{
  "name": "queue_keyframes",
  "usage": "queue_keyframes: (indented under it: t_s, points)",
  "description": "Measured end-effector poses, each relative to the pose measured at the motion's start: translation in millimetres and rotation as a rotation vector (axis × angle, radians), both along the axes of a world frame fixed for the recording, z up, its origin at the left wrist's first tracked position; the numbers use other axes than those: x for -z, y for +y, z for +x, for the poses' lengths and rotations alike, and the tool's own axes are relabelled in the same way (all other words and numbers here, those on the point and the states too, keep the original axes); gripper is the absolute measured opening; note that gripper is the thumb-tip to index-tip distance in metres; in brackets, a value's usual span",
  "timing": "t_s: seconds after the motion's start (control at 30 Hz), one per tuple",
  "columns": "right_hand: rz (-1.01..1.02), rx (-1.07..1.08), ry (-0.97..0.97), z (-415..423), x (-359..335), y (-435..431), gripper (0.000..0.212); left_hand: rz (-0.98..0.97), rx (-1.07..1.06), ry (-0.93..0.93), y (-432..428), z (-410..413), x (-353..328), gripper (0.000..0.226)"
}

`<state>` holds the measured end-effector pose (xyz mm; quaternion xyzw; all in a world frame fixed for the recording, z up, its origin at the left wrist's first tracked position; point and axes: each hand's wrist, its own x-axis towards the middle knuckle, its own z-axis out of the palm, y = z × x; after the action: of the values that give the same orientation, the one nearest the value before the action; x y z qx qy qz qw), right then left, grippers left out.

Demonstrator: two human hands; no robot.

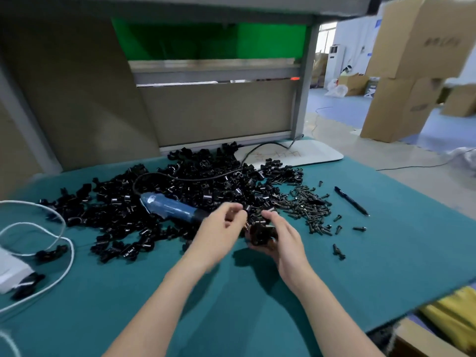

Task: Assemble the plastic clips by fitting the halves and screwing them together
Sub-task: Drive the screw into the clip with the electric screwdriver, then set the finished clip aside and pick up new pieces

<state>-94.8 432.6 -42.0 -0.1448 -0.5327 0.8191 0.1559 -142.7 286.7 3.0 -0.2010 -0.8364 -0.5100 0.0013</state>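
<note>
Head view shows the right hand point(283, 235) curled round a black clip point(260, 234) just above the green mat point(360, 266), at the near edge of the pile of halves point(180, 181). The left hand point(224, 222) pinches a small dark part point(246, 209), too blurred to name, just up-left of that clip. The blue screwdriver point(170, 208) lies beside the left hand, tip toward it. The screws point(309, 208) lie nearer the right.

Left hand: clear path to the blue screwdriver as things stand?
Likely yes: the screwdriver lies bare atop the clip pile, right beside the left hand, nothing between. But that hand seems to pinch a small black piece.
</note>
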Motion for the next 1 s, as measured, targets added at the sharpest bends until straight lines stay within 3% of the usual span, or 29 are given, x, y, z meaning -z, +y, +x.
queue_keyframes:
  t_s: [0.1,0.23,0.47,0.57,0.67,0.7,0.8,1.0]
  points:
    - [0.108,0.012,0.017,26,-6,10,0.023,-0.189,0.194,0.105,14,24,0,0.023]
    - [0.343,0.053,0.046,70,-18,46,0.018,-0.249,0.293,0.226,44,55,-6,0.028]
    - [0.524,0.230,-0.032,170,-41,133,0.023,-0.185,0.515,0.277,141,128,-7,0.031]
    - [0.602,0.389,-0.101,219,-45,169,0.026,-0.098,0.637,0.238,189,162,-5,0.035]
    - [0.765,0.478,-0.283,261,-36,202,0.004,-0.159,0.774,0.176,225,186,2,0.055]
    - [0.789,0.492,-0.368,270,-31,210,0.012,-0.179,0.805,0.172,231,191,5,0.060]
    - [0.823,0.536,-0.498,282,-17,219,0.035,-0.174,0.803,0.215,230,188,16,0.059]
    - [1.033,0.462,-0.326,215,-14,177,0.034,-0.248,0.492,0.321,152,115,41,0.047]
